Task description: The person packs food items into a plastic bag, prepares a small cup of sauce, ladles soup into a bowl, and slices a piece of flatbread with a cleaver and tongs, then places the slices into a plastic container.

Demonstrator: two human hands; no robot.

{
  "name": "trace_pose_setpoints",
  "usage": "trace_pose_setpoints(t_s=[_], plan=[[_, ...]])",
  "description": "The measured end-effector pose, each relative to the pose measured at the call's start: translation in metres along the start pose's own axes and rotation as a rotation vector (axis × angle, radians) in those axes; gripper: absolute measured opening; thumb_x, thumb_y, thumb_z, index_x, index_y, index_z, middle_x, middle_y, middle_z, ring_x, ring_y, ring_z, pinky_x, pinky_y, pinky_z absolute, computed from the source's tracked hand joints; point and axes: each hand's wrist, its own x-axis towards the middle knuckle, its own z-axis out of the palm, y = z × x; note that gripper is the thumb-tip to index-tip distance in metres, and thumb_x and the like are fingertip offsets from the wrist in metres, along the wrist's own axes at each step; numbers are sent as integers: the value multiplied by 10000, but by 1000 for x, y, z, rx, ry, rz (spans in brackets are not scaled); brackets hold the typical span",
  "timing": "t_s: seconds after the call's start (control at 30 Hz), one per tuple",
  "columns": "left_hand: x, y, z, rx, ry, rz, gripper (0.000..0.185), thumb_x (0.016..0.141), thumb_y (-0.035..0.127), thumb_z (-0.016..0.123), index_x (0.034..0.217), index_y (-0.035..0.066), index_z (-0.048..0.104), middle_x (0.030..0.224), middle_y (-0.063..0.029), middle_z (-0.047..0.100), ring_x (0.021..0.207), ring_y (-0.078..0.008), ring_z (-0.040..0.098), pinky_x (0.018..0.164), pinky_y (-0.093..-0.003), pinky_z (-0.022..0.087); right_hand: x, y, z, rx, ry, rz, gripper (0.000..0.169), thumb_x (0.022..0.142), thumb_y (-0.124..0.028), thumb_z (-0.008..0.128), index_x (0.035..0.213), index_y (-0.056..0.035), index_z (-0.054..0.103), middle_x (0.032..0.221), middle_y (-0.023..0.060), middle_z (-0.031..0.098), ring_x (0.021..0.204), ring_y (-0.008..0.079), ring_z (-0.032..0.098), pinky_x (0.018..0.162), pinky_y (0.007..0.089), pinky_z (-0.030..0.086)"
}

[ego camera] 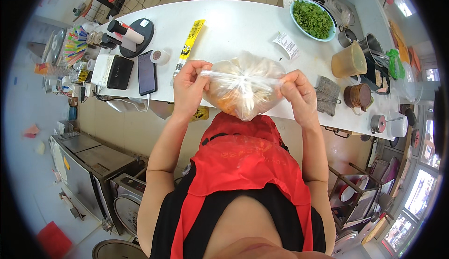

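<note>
A clear plastic bag (245, 87) with pale and orange food inside lies at the near edge of the white counter (242, 20), in front of my red apron. Its top is drawn together into a knot at the middle. My left hand (192, 83) pinches one stretched end of the bag's plastic, and my right hand (298, 92) pinches the other end. A yellow printed packet (191, 41), long and narrow, lies just beyond my left hand. Beyond the bag to the right is a curled printed paper slip (287, 45).
On the left stand a phone (147, 72) with a cable, a black-and-white device (113, 72) and a tub of colourful straws (75, 45). To the right are a bowl of chopped greens (313, 19), a plastic jug (349, 60), a grey cloth (328, 95) and a brown-lidded jar (357, 95).
</note>
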Motion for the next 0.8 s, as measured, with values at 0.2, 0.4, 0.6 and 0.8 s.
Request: trace_pose_setpoints(t_s=[0.2,0.4,0.6,0.8], plan=[[-5,-8,1,-252,76,-90,95,893,44,586,984,20,577,662,16,536,583,-66,514,511,-214,377,3,2,-13,-5,82,49,230,895,-44,492,1124,-56,517,714,-6,528,676,89,524,667,229,408],[-4,10,7,-464,-106,65,206,901,67,579,1082,20,492,841,-60,598,778,-188,631,864,-358,487,20,-31,22,273,-89,-56,478,858,-10,520,1319,-47,398,854,56,642,718,131,596,733,264,483],[-15,50,38,-135,-187,383,604,783,13,687,1294,36,365,1214,-133,517,1036,-272,622,1011,-445,411,45,-69,76,-480,-213,82,721,765,-42,629,1407,-118,310,933,92,671,784,196,627,728,329,500],[-24,60,41,-282,-184,195,670,730,-132,602,1342,23,375,1017,-25,473,798,-111,542,818,-262,452,48,-57,73,-883,-179,-232,772,659,-65,691,1370,-158,406,744,38,578,742,197,566,912,345,397]])
